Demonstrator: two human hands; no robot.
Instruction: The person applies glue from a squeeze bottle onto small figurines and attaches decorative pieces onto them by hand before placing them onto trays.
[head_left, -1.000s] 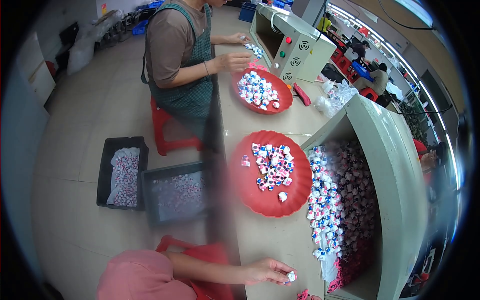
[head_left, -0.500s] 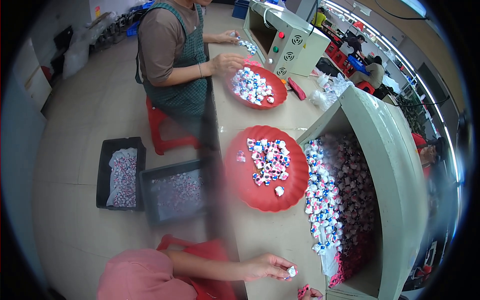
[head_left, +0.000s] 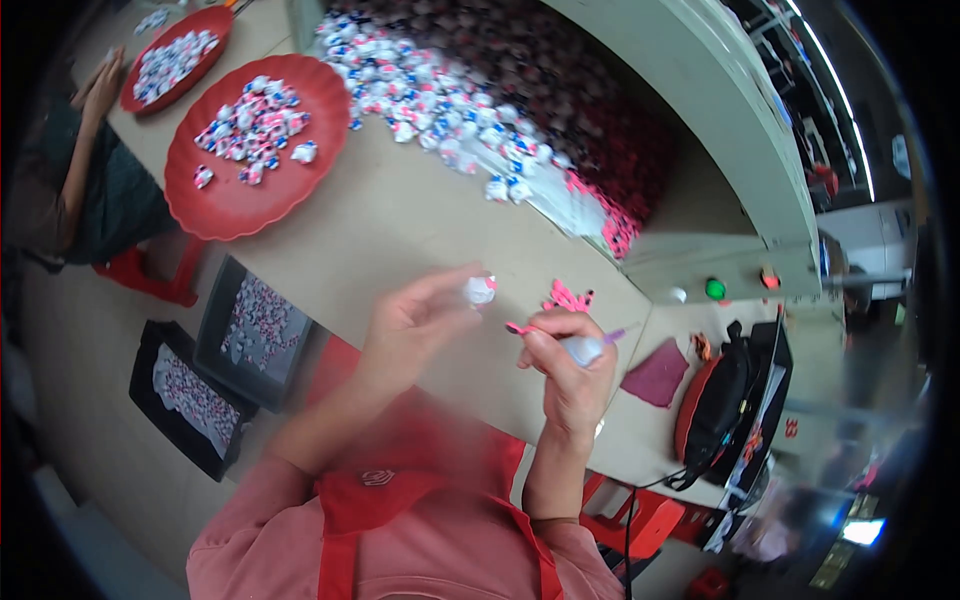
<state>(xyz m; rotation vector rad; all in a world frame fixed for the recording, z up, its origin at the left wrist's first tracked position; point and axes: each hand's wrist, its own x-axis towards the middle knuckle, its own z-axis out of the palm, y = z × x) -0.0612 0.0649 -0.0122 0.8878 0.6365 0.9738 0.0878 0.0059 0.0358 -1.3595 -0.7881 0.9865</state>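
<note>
My left hand (head_left: 405, 320) pinches a small white figurine piece (head_left: 481, 290) with a pink patch between its fingertips. Close by on the right, my right hand (head_left: 568, 375) grips a small pink part (head_left: 520, 329) with a dark tip, and a whitish squeeze bottle (head_left: 582, 349) with a purple tip is tucked in the same hand. The two held pieces are a short gap apart, not touching. Just beyond the right hand, a little heap of pink parts (head_left: 567, 297) with dark tips lies on the table (head_left: 420, 225).
A scalloped red bowl (head_left: 190, 195) of figurine pieces stands left, beside a second red bowl (head_left: 222, 22) near a co-worker's hand (head_left: 104, 85). Many pieces spill from a pale green machine housing (head_left: 735, 110). Dark bins (head_left: 265, 385) stand on the floor. A maroon cloth (head_left: 657, 374) and black bag (head_left: 717, 405) lie right.
The view has swung to the right, so bowls and bins sit further left. My right hand has come fully into view, with the pink part and bottle. My left hand still holds a white piece.
</note>
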